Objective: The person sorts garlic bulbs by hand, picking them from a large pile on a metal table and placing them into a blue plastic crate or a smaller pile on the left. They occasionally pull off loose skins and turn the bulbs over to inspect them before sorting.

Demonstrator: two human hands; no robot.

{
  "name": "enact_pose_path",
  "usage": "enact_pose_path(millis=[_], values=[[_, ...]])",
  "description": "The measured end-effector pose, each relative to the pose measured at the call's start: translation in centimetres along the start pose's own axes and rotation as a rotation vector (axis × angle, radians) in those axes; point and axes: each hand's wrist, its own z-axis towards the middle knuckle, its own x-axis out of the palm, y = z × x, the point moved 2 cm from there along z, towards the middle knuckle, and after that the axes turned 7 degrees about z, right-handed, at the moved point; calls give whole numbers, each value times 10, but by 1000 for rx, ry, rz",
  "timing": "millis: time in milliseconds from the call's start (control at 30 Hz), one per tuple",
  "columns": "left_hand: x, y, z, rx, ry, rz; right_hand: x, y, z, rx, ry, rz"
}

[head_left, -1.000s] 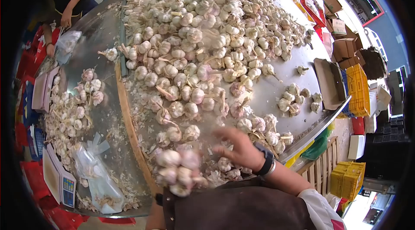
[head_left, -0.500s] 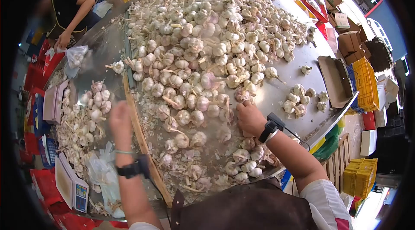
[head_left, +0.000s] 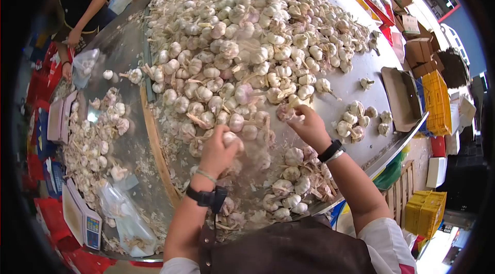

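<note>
A large heap of garlic bulbs (head_left: 247, 31) covers the metal table (head_left: 376, 98). At the heap's near edge, the fingers of my left hand (head_left: 219, 150) are curled round a pale garlic bulb (head_left: 230, 139). My right hand (head_left: 309, 122), further right, pinches a purplish garlic bulb with a stem (head_left: 286, 113) between thumb and fingers. Nearer my body, below my right hand, lies a small group of bulbs (head_left: 296, 181). Another small group (head_left: 353, 119) rests to the right of that hand.
A wooden strip (head_left: 154, 145) divides the table. Left of it are more garlic (head_left: 87, 145), a plastic bag (head_left: 121, 212) and a scale (head_left: 82, 217). A person (head_left: 85, 6) stands at the upper left. A cardboard tray (head_left: 399, 97) and yellow crate (head_left: 435, 104) are at the right.
My left hand has moved right, from beyond the wooden strip to the heap, and now holds a bulb. My right hand has shifted slightly up and right. The person's hands have moved apart.
</note>
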Motion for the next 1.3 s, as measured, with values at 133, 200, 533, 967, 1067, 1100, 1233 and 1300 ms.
enact_pose_path(millis=[133,200,533,967,1067,1100,1233,1300], values=[[-32,14,1,-348,30,-1271,7,21,8,-133,-27,-326],[-35,8,9,-368,10,-1042,20,26,16,-102,89,-427],[19,-42,39,213,118,836,37,32,30,-64,90,-466],[-14,-25,-2,-62,160,-271,-49,1,-93,100,417,1155],[-5,-39,-55,-343,554,-1232,-45,16,-130,68,342,1299],[2,-49,-74,-364,652,-1371,-43,11,-138,162,361,1115],[50,-26,-141,-438,1224,-1784,-6,46,-165,-372,479,669],[48,-44,-156,-394,1040,-1851,15,51,-175,-461,718,400]])
